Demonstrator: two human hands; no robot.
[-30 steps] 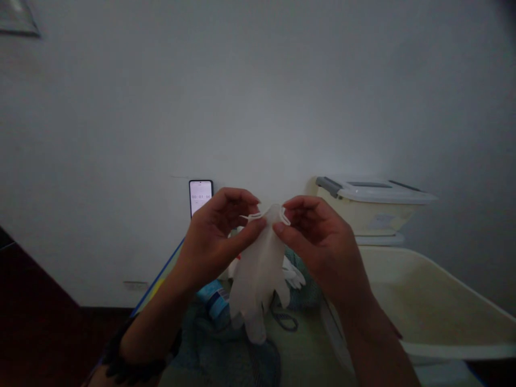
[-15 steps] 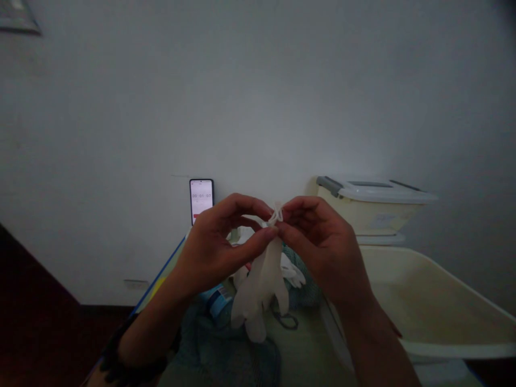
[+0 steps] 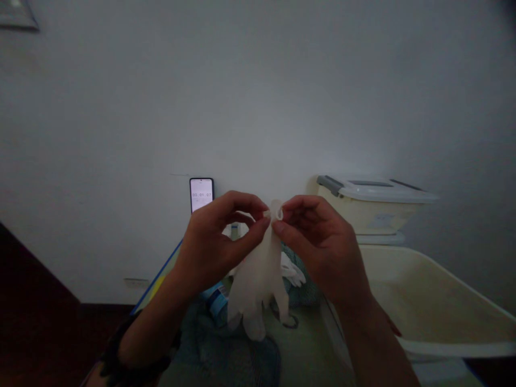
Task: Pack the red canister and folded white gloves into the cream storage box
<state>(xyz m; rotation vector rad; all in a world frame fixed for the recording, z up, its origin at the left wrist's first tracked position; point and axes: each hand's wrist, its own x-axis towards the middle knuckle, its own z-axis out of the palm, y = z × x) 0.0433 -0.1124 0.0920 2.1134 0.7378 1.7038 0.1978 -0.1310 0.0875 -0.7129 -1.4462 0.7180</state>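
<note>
A thin white disposable glove [image 3: 258, 285] hangs upright in front of me, its fingers pointing down. Thumb and fingertips of my left hand [image 3: 223, 231] pinch the left side of its cuff. My right hand [image 3: 318, 236] pinches the right side, where the cuff edge curls into a small loop. Behind the glove, more white gloves [image 3: 293, 270] lie on a dark green cloth [image 3: 304, 295]. A blue-labelled item [image 3: 217, 301] is partly hidden by my left hand and the glove.
A phone [image 3: 201, 194] with a running timer leans on the wall. At the right stand a lidded storage box [image 3: 363, 215] and a large cream basin [image 3: 435, 301]. A dark cloth [image 3: 237, 355] lies on the table near me, and a grey loop [image 3: 291, 322] beside it.
My fingertips have drawn slightly apart at the cuff. Its twisted, bunched top has opened out, and the glove hangs flatter and wider, its fingers less puffed.
</note>
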